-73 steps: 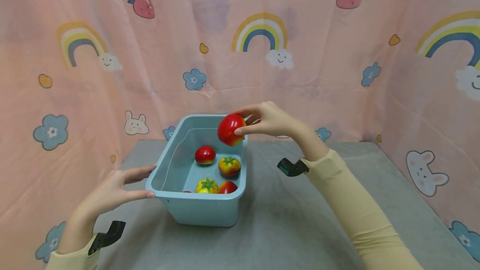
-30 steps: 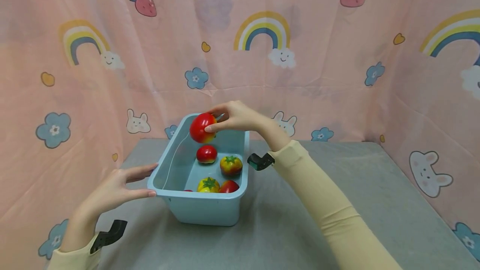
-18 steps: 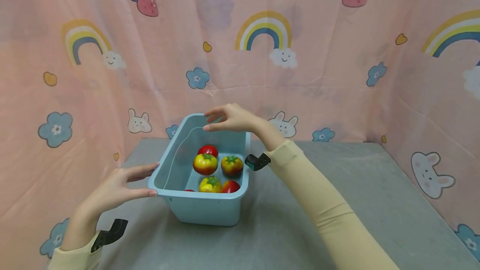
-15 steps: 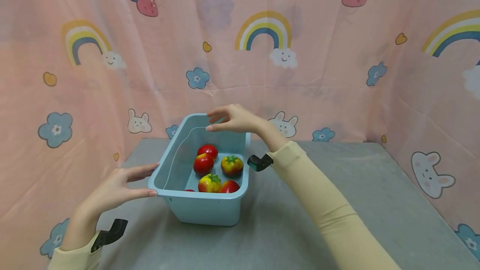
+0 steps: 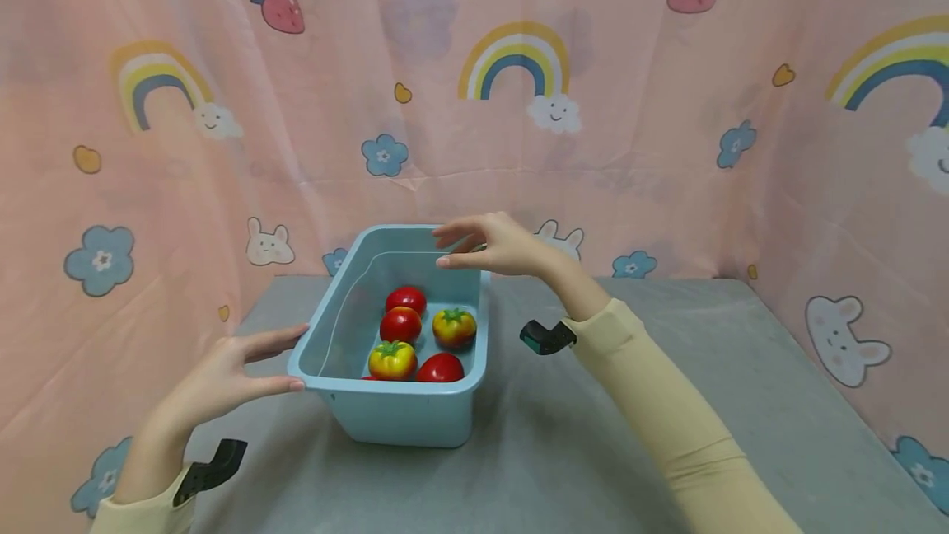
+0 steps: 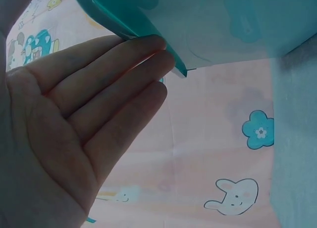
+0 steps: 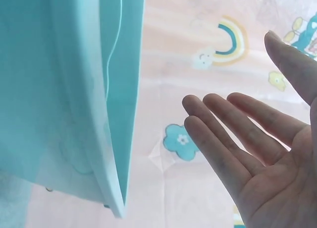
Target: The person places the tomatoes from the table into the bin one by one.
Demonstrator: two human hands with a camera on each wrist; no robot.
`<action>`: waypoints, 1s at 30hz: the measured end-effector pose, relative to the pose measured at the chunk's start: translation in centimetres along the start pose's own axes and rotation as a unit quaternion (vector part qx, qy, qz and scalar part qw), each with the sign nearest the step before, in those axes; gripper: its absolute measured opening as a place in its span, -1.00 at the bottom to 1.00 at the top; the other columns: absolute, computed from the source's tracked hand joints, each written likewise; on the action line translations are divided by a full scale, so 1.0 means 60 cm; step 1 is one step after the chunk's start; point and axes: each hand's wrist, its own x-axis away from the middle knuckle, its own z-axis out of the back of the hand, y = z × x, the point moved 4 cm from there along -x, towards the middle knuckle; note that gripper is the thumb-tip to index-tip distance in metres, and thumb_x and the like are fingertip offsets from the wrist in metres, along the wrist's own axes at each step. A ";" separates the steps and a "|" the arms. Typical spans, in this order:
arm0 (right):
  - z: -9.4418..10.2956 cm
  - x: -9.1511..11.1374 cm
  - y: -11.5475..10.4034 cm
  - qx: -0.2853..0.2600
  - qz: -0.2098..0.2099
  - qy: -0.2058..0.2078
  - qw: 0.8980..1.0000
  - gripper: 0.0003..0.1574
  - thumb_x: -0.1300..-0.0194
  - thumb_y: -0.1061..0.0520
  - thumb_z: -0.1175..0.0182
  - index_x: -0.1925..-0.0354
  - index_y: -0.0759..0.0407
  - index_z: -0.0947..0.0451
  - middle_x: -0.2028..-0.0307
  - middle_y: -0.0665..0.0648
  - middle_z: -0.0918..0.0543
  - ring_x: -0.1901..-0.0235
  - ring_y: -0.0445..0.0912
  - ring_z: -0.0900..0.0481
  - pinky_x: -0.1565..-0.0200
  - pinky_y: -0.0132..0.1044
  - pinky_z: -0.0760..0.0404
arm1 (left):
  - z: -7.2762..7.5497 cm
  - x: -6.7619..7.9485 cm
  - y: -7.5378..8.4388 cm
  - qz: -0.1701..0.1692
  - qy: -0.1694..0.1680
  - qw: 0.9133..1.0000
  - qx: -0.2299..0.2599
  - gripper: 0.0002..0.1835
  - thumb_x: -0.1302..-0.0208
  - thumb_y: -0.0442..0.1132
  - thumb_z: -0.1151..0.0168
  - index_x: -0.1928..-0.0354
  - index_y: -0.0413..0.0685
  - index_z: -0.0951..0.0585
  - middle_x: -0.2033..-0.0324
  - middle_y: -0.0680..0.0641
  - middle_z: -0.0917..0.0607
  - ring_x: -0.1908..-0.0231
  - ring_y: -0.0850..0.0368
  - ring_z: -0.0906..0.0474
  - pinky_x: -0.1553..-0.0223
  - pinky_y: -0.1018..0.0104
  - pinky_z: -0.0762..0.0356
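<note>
A light blue plastic tub stands on the table, and my left hand touches its rim at the near left corner, thumb and fingers spread. In the left wrist view the fingers of my left hand are straight, their tips at the tub's edge. Above the tub's far right side, my right hand hovers with nothing in it. The right wrist view shows that hand with relaxed fingers, apart from the tub wall. Inside lie several shiny tomatoes, among them a red tomato and a yellow one with a green top.
A grey cloth covers the table. Behind and at the sides hangs a pink curtain printed with rainbows, flowers and rabbits. Each wrist wears a black camera mount.
My right hand carried a red tomato over the tub and let it drop in, then drew back right. The tomatoes near the front rolled and shifted. My left hand stayed at the rim.
</note>
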 end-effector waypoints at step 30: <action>0.035 0.199 0.050 -0.029 -0.014 0.106 0.994 -0.42 -0.23 0.04 -0.29 -0.22 -0.02 -0.46 -0.08 0.04 -0.62 0.03 -0.10 -0.65 0.02 -0.22 -0.60 | -0.004 0.007 -0.002 -0.011 0.035 0.999 -0.008 -0.29 0.04 -0.03 -0.49 -0.24 0.12 -0.50 -0.09 0.03 -0.63 -0.02 0.60 -0.42 0.06 0.41 -0.52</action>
